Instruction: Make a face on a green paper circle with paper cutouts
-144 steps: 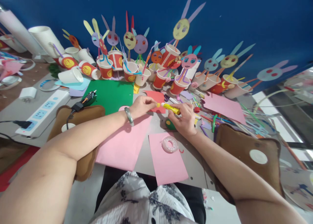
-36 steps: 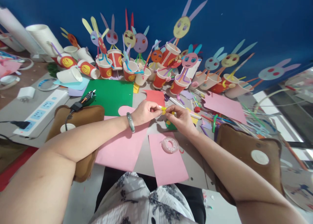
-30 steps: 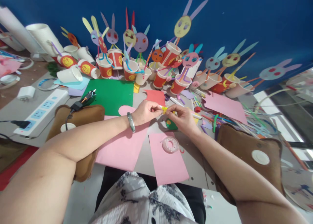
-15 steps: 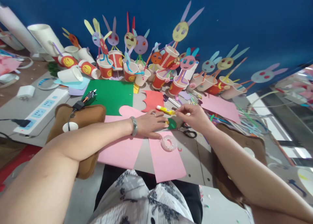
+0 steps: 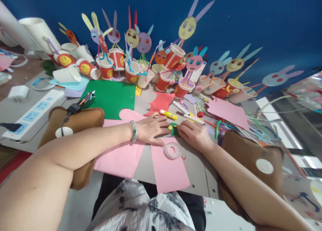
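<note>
My left hand (image 5: 153,128) lies flat with fingers apart, partly over pink paper, its fingertips at a small green paper piece (image 5: 174,131). At the opposite edge of that piece is my right hand (image 5: 193,135), fingers curled and pinched together at a small yellow paper piece (image 5: 175,126). Its grip is partly hidden by the fingers. Just beyond both hands lies a yellow glue stick (image 5: 168,114), with a white marker (image 5: 190,118) beside it. A roll of clear tape (image 5: 172,150) rests on the pink paper strip (image 5: 171,175) nearer to me.
Paper cups with rabbit-faced figures (image 5: 145,43) line the blue wall. Green card (image 5: 110,98) and red paper (image 5: 161,101) lie behind my hands. Brown cushions (image 5: 251,157) flank me, and a power strip (image 5: 35,113) sits at left. Pipe cleaners (image 5: 261,122) are heaped at right.
My right hand has come down and closer to my left, bringing the small yellow piece to the green one. The scissors seen before are out of sight. The view has shifted slightly.
</note>
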Tool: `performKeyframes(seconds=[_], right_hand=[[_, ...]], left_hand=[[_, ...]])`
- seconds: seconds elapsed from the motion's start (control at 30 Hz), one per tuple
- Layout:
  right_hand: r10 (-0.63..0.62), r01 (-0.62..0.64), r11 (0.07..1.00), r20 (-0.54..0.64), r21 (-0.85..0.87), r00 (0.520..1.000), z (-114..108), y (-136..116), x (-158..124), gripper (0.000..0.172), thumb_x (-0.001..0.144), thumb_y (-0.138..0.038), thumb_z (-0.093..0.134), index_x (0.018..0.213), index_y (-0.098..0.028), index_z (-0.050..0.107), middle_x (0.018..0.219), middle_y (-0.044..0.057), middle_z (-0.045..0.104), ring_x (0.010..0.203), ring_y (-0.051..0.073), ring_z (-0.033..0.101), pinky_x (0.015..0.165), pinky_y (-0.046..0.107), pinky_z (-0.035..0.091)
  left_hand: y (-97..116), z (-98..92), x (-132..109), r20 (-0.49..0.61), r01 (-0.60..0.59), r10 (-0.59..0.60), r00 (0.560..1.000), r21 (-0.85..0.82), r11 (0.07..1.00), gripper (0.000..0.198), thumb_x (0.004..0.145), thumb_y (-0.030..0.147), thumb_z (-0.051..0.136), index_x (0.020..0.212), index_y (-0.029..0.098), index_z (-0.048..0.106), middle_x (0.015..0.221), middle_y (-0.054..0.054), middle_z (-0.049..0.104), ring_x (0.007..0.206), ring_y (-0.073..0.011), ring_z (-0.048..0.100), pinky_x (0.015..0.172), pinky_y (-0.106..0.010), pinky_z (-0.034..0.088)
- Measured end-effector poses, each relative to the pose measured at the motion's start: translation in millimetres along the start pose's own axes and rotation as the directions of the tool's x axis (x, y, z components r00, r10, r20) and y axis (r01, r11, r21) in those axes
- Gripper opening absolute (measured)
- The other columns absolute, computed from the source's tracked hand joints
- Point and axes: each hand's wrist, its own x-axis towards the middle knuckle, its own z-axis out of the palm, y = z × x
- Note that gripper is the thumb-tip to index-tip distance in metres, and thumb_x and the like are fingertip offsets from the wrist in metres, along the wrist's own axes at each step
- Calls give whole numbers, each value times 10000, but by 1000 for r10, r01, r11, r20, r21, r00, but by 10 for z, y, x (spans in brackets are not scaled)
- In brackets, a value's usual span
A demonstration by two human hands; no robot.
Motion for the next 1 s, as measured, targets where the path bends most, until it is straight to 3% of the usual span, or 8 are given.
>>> performKeyframes(seconds=[0.27, 0.5, 1.0], right_hand=[[-113, 121, 987, 75, -108, 991, -69, -3, -3, 234, 953, -134, 498, 816, -187, 680, 781, 38, 649, 617, 118, 525, 569, 271, 356], [-95, 101, 994, 117, -47, 989, -91, -2, 8, 236, 949, -129, 488, 814, -195, 669, 795, 41, 645, 636, 122, 535, 591, 271, 373], [-140, 164, 976, 164, -145, 976, -99, -19, 15, 236, 948, -89, 467, 830, -171, 655, 810, 56, 641, 652, 147, 537, 604, 285, 375]], left_hand=[[-12, 4, -8, -28, -27, 26, 999, -12, 1000, 504, 872, 565, 606, 1225, 210, 658, 1240, -120, 639, 1173, -315, 490, 1092, -519, 238], [-18, 19, -16, -36, -15, 13, 999, -40, 999, 496, 860, 554, 615, 1241, 239, 655, 1263, -104, 629, 1179, -309, 481, 1118, -519, 219], [-10, -27, -8, 33, 5, -5, 999, -20, 1000, 487, 876, 568, 587, 1235, 245, 648, 1303, -111, 620, 1225, -320, 475, 1116, -525, 209]])
